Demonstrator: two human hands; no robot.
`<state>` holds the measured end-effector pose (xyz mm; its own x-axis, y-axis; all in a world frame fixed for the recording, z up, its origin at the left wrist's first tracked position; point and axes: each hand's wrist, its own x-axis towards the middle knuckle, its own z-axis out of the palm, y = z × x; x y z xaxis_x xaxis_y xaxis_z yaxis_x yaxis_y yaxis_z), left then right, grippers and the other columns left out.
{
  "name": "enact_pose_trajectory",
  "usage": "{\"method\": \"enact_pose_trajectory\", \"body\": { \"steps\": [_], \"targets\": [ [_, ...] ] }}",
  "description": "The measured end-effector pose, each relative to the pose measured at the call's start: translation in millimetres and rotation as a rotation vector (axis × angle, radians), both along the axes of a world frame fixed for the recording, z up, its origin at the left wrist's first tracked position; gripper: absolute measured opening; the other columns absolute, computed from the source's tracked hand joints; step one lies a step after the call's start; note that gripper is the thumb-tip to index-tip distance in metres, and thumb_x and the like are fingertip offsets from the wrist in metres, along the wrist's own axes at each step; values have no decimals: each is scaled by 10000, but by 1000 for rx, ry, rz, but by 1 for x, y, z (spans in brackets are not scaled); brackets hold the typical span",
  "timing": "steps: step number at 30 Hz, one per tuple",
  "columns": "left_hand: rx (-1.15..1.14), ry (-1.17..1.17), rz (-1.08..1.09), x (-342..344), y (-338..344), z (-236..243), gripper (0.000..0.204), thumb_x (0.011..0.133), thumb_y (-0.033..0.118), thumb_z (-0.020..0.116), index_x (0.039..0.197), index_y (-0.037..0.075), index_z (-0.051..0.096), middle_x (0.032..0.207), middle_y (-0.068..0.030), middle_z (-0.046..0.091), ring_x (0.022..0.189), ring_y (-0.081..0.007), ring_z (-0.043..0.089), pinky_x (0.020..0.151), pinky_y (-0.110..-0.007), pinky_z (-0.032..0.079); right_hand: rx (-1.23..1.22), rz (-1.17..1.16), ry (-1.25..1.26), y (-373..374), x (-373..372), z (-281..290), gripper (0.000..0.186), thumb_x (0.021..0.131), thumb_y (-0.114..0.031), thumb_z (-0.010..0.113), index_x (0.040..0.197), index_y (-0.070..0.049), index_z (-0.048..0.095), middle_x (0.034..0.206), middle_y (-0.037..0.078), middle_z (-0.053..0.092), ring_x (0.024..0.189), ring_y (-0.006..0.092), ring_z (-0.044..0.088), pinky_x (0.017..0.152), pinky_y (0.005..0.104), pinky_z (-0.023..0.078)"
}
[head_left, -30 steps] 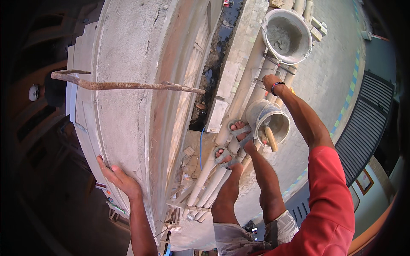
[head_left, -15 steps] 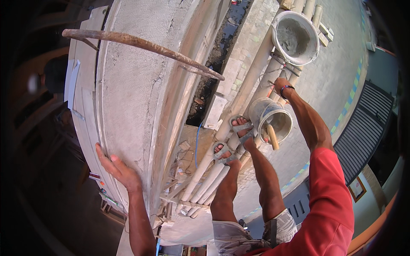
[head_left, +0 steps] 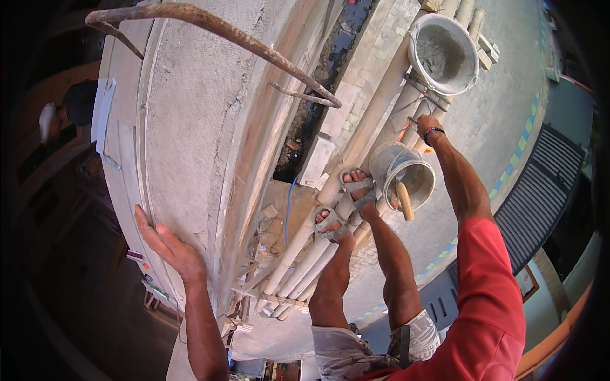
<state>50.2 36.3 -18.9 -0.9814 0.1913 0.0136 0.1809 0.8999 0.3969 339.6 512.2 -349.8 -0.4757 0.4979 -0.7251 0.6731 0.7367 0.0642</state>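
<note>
My left hand (head_left: 171, 251) lies with fingers stretched out on the edge of a grey plastered concrete slab (head_left: 190, 114). My right hand (head_left: 429, 127) is closed on a tool with a thin metal shank (head_left: 412, 120); its kind is hard to make out. Just below that hand stands a bucket (head_left: 389, 160) with a wooden-handled tool (head_left: 405, 202) sticking out of it. Farther off, a larger white bucket (head_left: 471, 71) holds wet grey mortar (head_left: 438, 54).
My sandalled feet (head_left: 359, 187) stand on bamboo poles (head_left: 378, 105) laid side by side. A rusty bent metal bar (head_left: 222, 47) arches over the slab. Between slab and poles runs a dark, wet gutter (head_left: 330, 70). A blue hose (head_left: 289, 213) and a dark gate (head_left: 540, 187) also show.
The view has shifted slightly, so the rusty bar looks larger and nearer. My right hand has moved slightly, still closed near the buckets. My left hand stays flat on the slab's edge.
</note>
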Motion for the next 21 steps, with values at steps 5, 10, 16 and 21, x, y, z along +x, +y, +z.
{"method": "enact_pose_trajectory", "body": {
  "steps": [5,10,16,21],
  "targets": [
    [10,16,-1,0,-1,-3,571,1024,377,276,1440,-12,309,1478,-195,327,1382,-314,284,1142,-413,184,-34,-107,-14,16,17,-7,223,854,-124,525,908,12,694,961,258,669,905,381,670,790,446,549],
    [7,14,0,0,-2,-3,578,1022,386,267,1440,-12,311,1476,-193,330,1380,-316,287,1142,-413,185,-51,79,-108,18,25,-13,263,870,-153,505,922,18,698,960,253,670,910,377,668,791,441,548],
    [27,20,-4,0,-1,-2,577,1020,387,268,1440,-6,316,1476,-190,333,1381,-314,287,1143,-412,183,-190,66,50,26,28,-18,250,854,-196,558,877,12,694,844,214,678,784,354,661,714,419,531],
    [17,27,-17,-1,-3,-4,578,1020,389,273,1440,-6,316,1478,-187,332,1384,-312,283,1143,-419,179,-432,-439,279,28,36,-10,249,876,-234,612,853,8,664,611,73,582,497,183,529,473,350,427]
  ]
}}
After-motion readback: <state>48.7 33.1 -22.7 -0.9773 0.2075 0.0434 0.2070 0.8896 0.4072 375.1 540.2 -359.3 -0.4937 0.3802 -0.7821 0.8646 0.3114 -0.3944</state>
